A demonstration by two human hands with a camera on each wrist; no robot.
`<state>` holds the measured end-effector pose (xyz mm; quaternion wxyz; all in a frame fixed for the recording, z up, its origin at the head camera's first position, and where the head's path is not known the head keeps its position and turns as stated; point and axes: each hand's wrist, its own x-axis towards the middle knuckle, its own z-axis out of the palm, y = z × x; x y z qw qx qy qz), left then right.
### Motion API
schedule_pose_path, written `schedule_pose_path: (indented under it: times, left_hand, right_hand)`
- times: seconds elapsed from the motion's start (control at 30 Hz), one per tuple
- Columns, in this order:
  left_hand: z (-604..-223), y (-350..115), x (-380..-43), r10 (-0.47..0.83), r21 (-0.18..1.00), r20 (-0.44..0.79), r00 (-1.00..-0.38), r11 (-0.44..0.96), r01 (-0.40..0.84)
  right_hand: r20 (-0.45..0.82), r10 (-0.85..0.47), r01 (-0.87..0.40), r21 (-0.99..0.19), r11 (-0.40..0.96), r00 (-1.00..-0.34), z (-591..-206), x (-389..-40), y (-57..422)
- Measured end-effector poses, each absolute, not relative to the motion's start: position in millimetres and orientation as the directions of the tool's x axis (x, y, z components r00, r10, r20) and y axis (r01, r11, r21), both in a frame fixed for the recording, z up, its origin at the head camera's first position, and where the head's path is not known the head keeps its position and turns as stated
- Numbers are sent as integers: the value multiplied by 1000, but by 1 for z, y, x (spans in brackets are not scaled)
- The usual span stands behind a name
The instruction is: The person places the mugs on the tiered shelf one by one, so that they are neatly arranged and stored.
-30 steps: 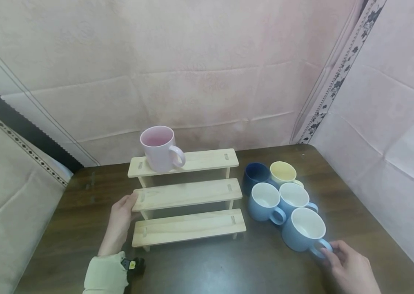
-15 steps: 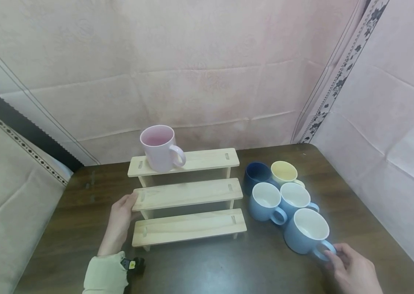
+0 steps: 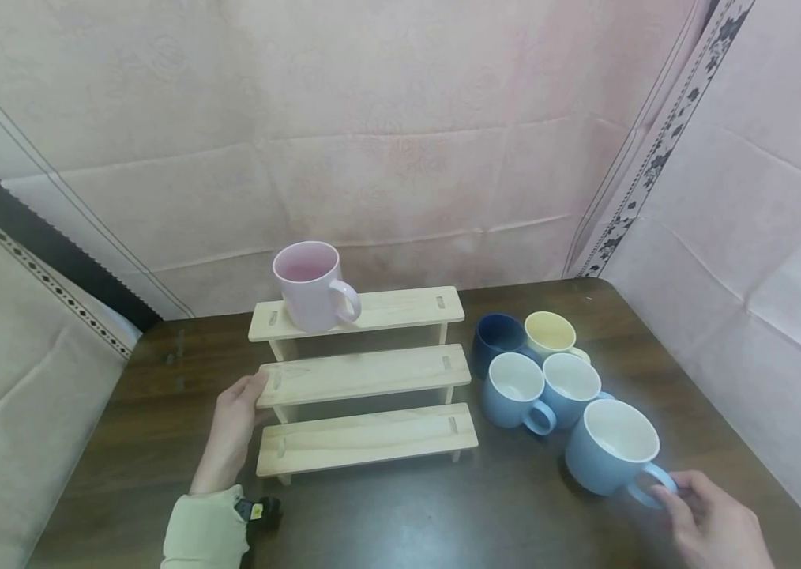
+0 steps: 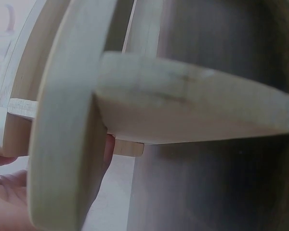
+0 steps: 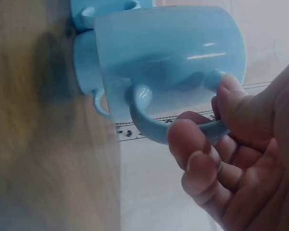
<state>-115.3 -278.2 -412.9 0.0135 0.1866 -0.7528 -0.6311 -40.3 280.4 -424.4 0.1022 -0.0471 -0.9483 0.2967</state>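
Observation:
My right hand [image 3: 716,525] grips the handle of a light blue mug [image 3: 603,465] with a white inside. In the right wrist view, thumb and fingers [image 5: 188,144] curl round that handle, and the mug [image 5: 168,57] appears lifted slightly off the table. At the left, my left hand [image 3: 230,423] holds the left end of the middle board of a three-step wooden rack [image 3: 365,375]. The left wrist view shows its fingers [image 4: 12,197] partly hidden behind the board. A pale pink mug [image 3: 311,296] stands upright on the rack's top step, towards the left.
Two more light blue mugs [image 3: 512,395], a dark blue mug [image 3: 494,340] and a yellow mug [image 3: 548,333] stand close together right of the rack. The dark wooden table [image 3: 386,514] is bounded by pale cloth [image 3: 400,158] at the back and sides.
My right hand has moved the light blue mug to the right, away from the other mugs, and it now looks slightly raised. My left hand stays on the rack.

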Motion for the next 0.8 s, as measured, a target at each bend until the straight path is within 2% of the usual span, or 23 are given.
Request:
schedule_pose_path:
  times: [0.37, 0.57, 0.8]
  left_hand:
    - [-412, -278, -116, -312, 958, -203, -928, 132, -254]
    - [-411, -279, -114, -312, 958, -205, -928, 130, -256]
    - [-413, -279, -116, -314, 961, -194, -930, 128, -244]
  right_hand:
    - [309, 188, -32, -589, 807, -932, -402, -39, 272]
    - [333, 187, -50, -591, 806, -924, -386, -45, 269]
    - [435, 126, -167, -575, 801, -891, -363, -57, 262]
